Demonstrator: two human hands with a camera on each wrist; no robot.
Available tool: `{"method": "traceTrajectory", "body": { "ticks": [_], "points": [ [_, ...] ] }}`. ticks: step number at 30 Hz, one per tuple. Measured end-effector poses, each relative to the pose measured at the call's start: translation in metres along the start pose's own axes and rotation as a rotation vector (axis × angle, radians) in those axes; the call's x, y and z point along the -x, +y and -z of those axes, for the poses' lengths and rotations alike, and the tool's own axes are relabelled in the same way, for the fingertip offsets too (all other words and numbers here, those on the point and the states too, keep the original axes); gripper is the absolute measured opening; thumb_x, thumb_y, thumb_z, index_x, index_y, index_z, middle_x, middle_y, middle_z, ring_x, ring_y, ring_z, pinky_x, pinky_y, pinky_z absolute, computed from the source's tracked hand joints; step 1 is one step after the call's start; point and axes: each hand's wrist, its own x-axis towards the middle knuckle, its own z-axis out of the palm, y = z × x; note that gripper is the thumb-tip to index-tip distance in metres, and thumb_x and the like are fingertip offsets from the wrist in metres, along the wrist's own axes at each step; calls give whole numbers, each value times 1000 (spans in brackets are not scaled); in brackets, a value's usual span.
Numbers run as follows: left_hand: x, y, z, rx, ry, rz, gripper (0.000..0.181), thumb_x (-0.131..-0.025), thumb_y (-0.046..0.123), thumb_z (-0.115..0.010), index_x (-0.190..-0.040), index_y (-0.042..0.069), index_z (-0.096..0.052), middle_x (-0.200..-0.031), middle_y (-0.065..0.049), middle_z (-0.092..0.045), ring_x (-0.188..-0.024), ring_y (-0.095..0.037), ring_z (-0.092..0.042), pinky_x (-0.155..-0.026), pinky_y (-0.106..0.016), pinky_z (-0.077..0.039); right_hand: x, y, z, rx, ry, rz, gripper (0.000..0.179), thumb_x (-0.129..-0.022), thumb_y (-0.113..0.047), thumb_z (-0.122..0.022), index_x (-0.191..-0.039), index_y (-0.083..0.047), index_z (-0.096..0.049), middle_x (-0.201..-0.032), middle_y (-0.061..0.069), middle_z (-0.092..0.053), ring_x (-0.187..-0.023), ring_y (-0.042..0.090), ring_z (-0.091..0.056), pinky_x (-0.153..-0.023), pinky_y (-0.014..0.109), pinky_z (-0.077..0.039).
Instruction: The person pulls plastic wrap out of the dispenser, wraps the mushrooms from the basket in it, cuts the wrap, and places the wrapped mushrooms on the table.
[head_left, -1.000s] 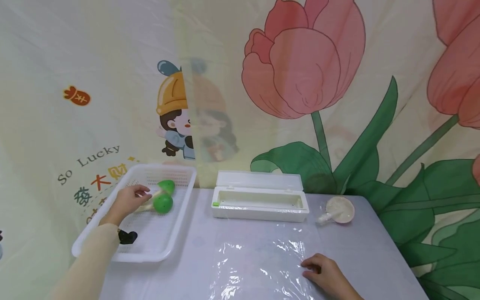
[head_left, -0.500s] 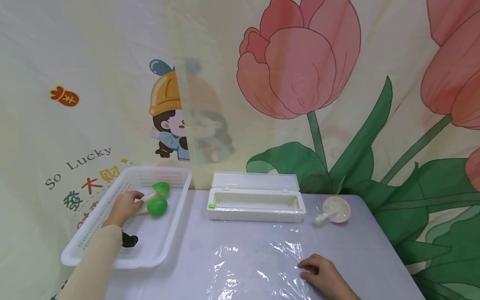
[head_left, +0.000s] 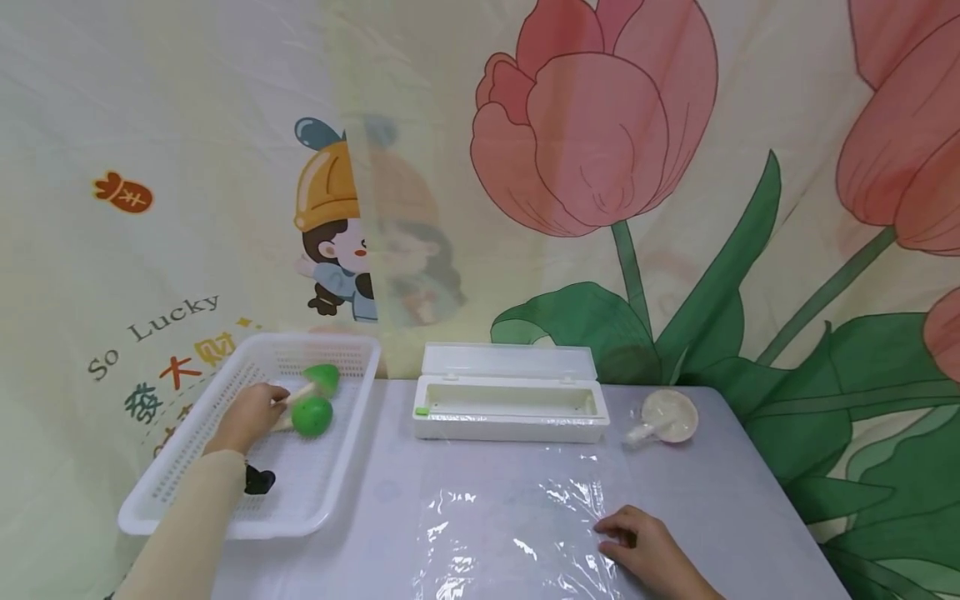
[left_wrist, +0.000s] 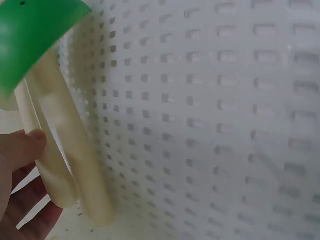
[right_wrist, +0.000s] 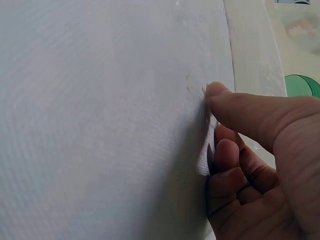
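Picking from the basket is, by the look of it, the step in hand.
With the film as clock centre, the basket sits at 10 o'clock, the box at 12. At 3, the right hand has thumb and curled fingers narrow on the film's edge, seemingly pinching it. The left hand, in the basket, holds one stick between thumb and fingers; a second stick lies alongside. The dish is at 2. The next move likely calls for a firm pinch and a lift clear of the second stick.
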Motion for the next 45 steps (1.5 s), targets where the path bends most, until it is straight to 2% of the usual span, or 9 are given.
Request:
{"method": "traceTrajectory", "body": {
  "ticks": [9,12,16,19,24,30,35,40,45],
  "points": [
    [8,19,20,-25,103,-129,17,-93,0,-68,-107,-10,-71,-93,-26,-68,-83,-38,-64,-75,-56,-52,3,1,2,-17,-5,48,19,-83,-20,-84,-101,-17,-77,-90,-5,-63,-76,0,-50,-64,21,-47],
    [17,34,32,-21,141,-144,19,-95,2,-66,-110,-9,-70,-96,-25,-68,-84,-36,-64,-75,-55,-53,4,3,3,-14,-4,66,19,-83,-20,-84,-101,-17,-77,-90,-5,-63,-76,-1,-50,-65,21,-47],
    [35,69,50,32,213,-172,22,-98,4,-64,-116,-8,-68,-106,-29,-66,-91,-40,-66,-76,-55,-55,5,5,4,-4,4,73,20,-83,-19,-84,-102,-17,-77,-90,-5,-63,-76,-1,-50,-65,21,-47],
    [47,102,58,78,300,-241,19,-97,3,-65,-114,-5,-70,-106,-26,-68,-90,-37,-67,-73,-50,-57,5,5,5,-6,10,68,21,-83,-19,-85,-102,-17,-76,-90,-5,-63,-75,-1,-50,-65,21,-47],
    [68,158,53,189,405,-375,19,-93,-2,-70,-112,0,-72,-104,-15,-72,-86,-25,-68,-69,-33,-57,7,6,4,-12,7,77,21,-83,-20,-85,-102,-16,-77,-89,-5,-62,-75,-2,-50,-64,21,-47],
    [97,231,27,337,334,-490,21,-93,-2,-71,-114,2,-72,-104,-8,-71,-85,-12,-67,-69,-23,-58,9,6,2,-11,16,92,20,-83,-18,-84,-101,-16,-77,-90,-5,-63,-76,-2,-51,-65,21,-48],
    [124,282,-19,338,216,-587,18,-94,2,-70,-112,5,-71,-106,-4,-70,-88,-9,-64,-75,-24,-58,7,4,1,-5,56,138,18,-83,-16,-84,-100,-16,-78,-87,-7,-61,-74,-2,-49,-64,21,-46],
    [139,303,-72,258,180,-627,19,-92,5,-73,-110,11,-72,-105,1,-69,-95,-10,-65,-84,-26,-57,4,2,0,5,100,178,18,-82,-14,-85,-99,-16,-78,-85,-8,-60,-73,-3,-48,-63,20,-45],
    [151,304,-114,236,178,-622,20,-91,5,-74,-109,12,-72,-103,3,-68,-93,-9,-64,-84,-25,-56,6,-5,-2,2,62,69,18,-83,-14,-84,-100,-15,-78,-87,-5,-61,-73,0,-48,-63,21,-45]
  ]
}}
